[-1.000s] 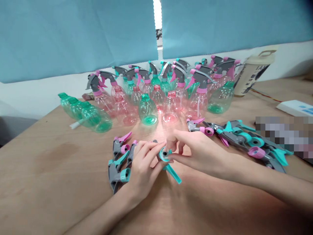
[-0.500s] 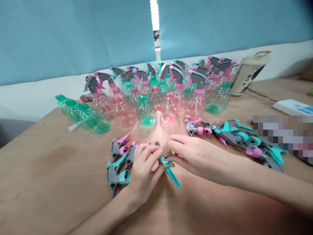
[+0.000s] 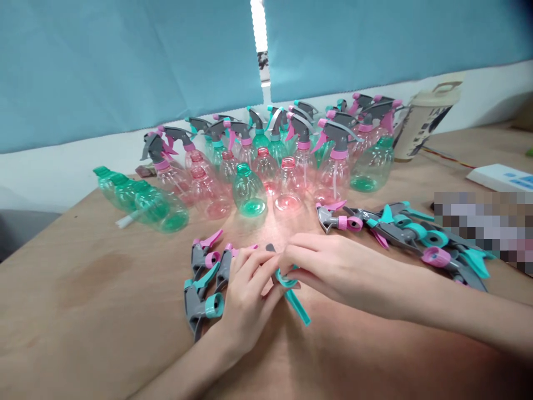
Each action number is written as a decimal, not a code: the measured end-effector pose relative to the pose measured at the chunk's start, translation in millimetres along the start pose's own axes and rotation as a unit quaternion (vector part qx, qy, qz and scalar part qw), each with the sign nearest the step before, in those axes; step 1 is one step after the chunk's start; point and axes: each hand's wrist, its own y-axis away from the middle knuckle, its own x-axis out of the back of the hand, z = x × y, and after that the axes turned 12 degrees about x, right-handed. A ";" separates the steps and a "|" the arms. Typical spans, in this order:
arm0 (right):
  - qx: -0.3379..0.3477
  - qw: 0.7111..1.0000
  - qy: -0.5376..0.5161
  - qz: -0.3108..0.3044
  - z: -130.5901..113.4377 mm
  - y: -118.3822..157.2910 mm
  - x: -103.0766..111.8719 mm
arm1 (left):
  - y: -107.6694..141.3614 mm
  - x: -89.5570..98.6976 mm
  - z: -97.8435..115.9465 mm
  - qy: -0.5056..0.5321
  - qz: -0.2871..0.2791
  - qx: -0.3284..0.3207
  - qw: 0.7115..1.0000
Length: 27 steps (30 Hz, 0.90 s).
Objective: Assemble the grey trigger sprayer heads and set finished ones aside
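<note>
My left hand (image 3: 250,297) is closed around a grey and turquoise trigger spray head (image 3: 297,306), its turquoise lever pointing down to the right. The open collar of that spray head faces up. My right hand (image 3: 318,266) is closed too, thumb and fingers pinched at the collar's opening. What the pinch holds is hidden behind the fingers. Left of my left hand lie several loose spray heads, among them a turquoise-collared one (image 3: 204,305) and a pink-collared one (image 3: 205,256). Beyond both hands stands an uncapped green bottle (image 3: 250,191).
Behind stand several pink and green bottles, many with spray heads, such as a pink bottle (image 3: 333,178). Green bottles (image 3: 145,200) line the left. At right lie a pile of spray heads (image 3: 400,236), a white box (image 3: 502,179) and a beige tumbler (image 3: 428,122).
My right fingers have lowered slightly over the collar, covering the pale piece that showed inside it. Both hands keep their places on the spray head; the view has shifted a little.
</note>
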 end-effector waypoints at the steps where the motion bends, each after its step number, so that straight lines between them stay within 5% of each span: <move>1: 0.008 1.000 -0.007 0.002 0.6 -0.4 0.4 | 0.4 0.0 0.0 0.004 -0.005 0.003 1.000; 10: 0.041 0.999 -0.018 0.018 2.7 1.5 3.9 | -0.3 -1.6 -0.2 0.039 -0.042 0.037 0.998; 17: 0.009 0.997 0.053 -0.048 1.1 2.8 -1.6 | -1.7 -2.6 -3.7 0.035 -0.046 0.041 0.997; 27: -0.048 0.997 0.022 0.052 1.4 1.0 -5.3 | -2.2 -2.9 -4.1 0.034 -0.045 0.047 0.997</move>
